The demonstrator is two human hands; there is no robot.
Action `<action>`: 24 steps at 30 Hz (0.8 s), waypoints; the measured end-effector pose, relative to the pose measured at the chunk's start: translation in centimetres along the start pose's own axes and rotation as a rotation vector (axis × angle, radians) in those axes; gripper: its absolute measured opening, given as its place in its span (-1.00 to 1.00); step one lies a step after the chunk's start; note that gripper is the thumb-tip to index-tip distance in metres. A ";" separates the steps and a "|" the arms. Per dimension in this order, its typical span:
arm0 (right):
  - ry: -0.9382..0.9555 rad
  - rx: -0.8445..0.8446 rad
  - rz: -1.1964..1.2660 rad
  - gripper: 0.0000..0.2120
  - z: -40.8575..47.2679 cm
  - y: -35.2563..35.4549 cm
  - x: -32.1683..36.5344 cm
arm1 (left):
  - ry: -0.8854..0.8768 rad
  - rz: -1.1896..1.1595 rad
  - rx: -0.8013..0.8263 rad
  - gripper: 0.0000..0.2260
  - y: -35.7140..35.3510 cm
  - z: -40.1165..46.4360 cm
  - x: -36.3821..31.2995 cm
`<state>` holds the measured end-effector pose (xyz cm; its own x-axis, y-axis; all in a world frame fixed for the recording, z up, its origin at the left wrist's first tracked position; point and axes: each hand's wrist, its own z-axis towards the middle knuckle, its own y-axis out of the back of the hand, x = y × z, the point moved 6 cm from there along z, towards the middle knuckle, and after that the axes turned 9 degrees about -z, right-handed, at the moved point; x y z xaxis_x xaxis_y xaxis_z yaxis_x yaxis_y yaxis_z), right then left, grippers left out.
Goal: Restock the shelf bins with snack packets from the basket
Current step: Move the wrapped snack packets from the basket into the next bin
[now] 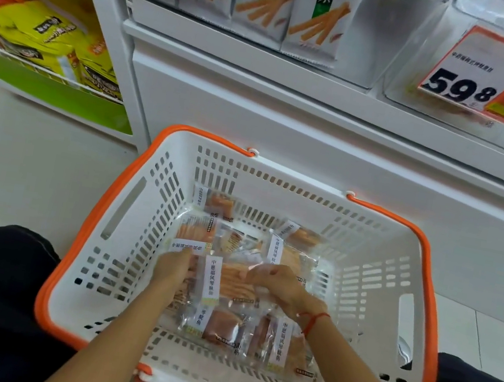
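Observation:
A white basket (pixel 373 279) with orange rim and handles sits on the floor in front of me. Several clear snack packets (pixel 280 347) with orange contents and white labels lie on its bottom. Both hands reach into the basket. My left hand (pixel 173 266) grips the left edge of a packet (pixel 233 280) in the middle of the pile. My right hand (pixel 278 284) holds the same packet's right side, fingers curled over it. Above, at the upper right, a clear shelf bin (pixel 416 51) with an orange price tag (pixel 496 75) looks nearly bare.
White shelving (pixel 291 113) rises right behind the basket. A bin of white packets printed with orange sticks (pixel 293 6) stands at top centre. Yellow bags (pixel 46 33) fill a green-fronted rack at left. My dark-clad knees flank the basket.

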<state>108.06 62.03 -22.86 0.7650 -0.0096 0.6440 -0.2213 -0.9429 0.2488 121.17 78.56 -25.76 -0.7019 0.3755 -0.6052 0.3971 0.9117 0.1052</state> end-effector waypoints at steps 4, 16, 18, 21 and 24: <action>0.114 -0.114 -0.059 -0.89 -0.3 2.6 1.7 | -0.037 0.023 -0.261 -0.71 1.3 2.0 -0.6; 0.200 -0.288 0.085 -0.75 0.2 5.5 2.8 | 0.119 0.288 -0.226 0.07 -0.6 4.4 -0.9; 0.194 -0.275 0.109 -0.74 0.3 5.2 2.9 | 0.116 0.162 -0.167 -0.07 -1.0 3.9 -0.2; 0.200 -0.284 0.088 -0.88 0.5 5.4 2.5 | -0.049 0.018 -0.160 -0.43 -1.3 2.5 0.1; 0.197 -0.263 0.058 -0.82 -0.2 5.9 2.6 | -0.177 -0.066 -0.077 -0.56 -1.8 0.6 -0.5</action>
<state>108.63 56.54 -19.62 0.6206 0.0280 0.7836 -0.4292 -0.8242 0.3694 121.17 76.65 -26.12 -0.6069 0.2856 -0.7417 0.3023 0.9460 0.1169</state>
